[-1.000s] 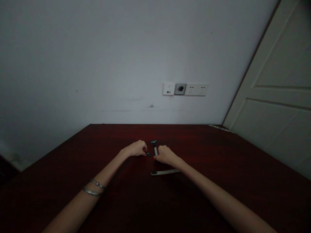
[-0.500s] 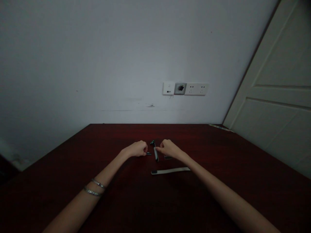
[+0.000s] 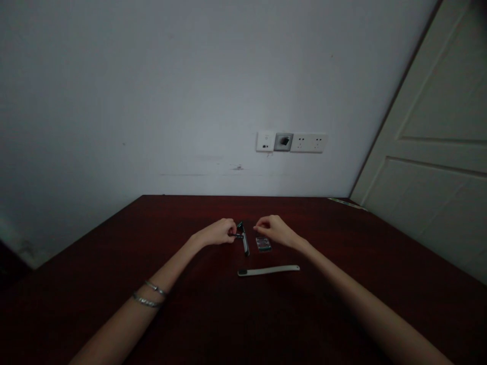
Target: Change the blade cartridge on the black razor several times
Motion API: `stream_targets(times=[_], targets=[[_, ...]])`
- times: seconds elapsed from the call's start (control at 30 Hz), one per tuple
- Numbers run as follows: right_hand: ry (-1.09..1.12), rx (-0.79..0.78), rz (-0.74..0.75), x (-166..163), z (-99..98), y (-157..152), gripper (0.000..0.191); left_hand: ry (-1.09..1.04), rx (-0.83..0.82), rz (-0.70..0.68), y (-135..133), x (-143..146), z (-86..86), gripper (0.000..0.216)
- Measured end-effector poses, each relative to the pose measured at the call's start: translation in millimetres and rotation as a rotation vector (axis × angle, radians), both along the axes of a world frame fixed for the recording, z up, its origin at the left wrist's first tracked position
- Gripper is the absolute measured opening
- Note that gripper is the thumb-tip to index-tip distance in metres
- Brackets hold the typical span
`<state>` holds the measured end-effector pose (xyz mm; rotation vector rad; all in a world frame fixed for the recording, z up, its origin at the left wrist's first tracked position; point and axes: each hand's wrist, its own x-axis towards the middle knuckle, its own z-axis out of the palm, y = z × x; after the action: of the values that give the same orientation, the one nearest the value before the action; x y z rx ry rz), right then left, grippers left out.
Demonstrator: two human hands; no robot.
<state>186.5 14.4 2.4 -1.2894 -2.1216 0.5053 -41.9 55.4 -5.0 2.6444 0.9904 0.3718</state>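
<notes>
On the dark red table (image 3: 190, 314) my left hand (image 3: 218, 232) is curled, its fingertips pinching a small dark piece (image 3: 238, 235) beside a short razor-like tool (image 3: 244, 242) with a white handle and dark head. My right hand (image 3: 274, 229) hovers just right of that tool, fingers bent in a loose pinch; I cannot make out anything in them. A small dark rectangular piece (image 3: 263, 244) lies below my right hand. A long pale strip (image 3: 268, 270) lies flat nearer to me.
A white wall rises behind the table, with a row of sockets and a switch (image 3: 291, 142). A pale panelled door (image 3: 437, 152) stands at the right. Two thin bracelets (image 3: 149, 295) circle my left forearm. The room is dim.
My right hand has let go of the white-handled tool and moved right and a little away, uncovering the small dark rectangular piece. My left hand has shifted slightly towards the tool.
</notes>
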Motion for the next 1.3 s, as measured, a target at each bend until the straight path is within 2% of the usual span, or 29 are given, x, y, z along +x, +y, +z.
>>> stream_targets(times=[0.1, 0.23, 0.43, 0.93, 1.07, 1.3], targets=[[0.068, 0.036, 0.078, 2.7, 2.3, -9.1, 0.020, -0.106, 0.004, -0.072, -7.0, 8.6, 9.5, 0.011], [0.132, 0.119, 0.126, 6.7, 16.3, -20.9, 0.015, -0.217, -0.024, -0.145, -17.2, 19.4, 18.7, 0.009], [0.021, 0.188, 0.272, 9.4, 31.0, -28.1, 0.015, -0.331, -0.067, -0.127, -24.8, 23.5, 24.6, 0.008], [-0.088, 0.233, 0.259, 9.1, 30.2, -26.5, 0.015, -0.381, -0.206, -0.111, -24.7, 22.6, 22.2, 0.010], [-0.007, 0.206, 0.250, 10.5, 29.0, -24.6, 0.019, -0.411, -0.199, -0.106, -24.9, 22.9, 22.4, 0.009], [0.184, 0.135, 0.205, 10.1, 29.1, -24.9, 0.022, -0.607, -0.284, -0.067, -27.1, 27.4, 19.4, 0.011]])
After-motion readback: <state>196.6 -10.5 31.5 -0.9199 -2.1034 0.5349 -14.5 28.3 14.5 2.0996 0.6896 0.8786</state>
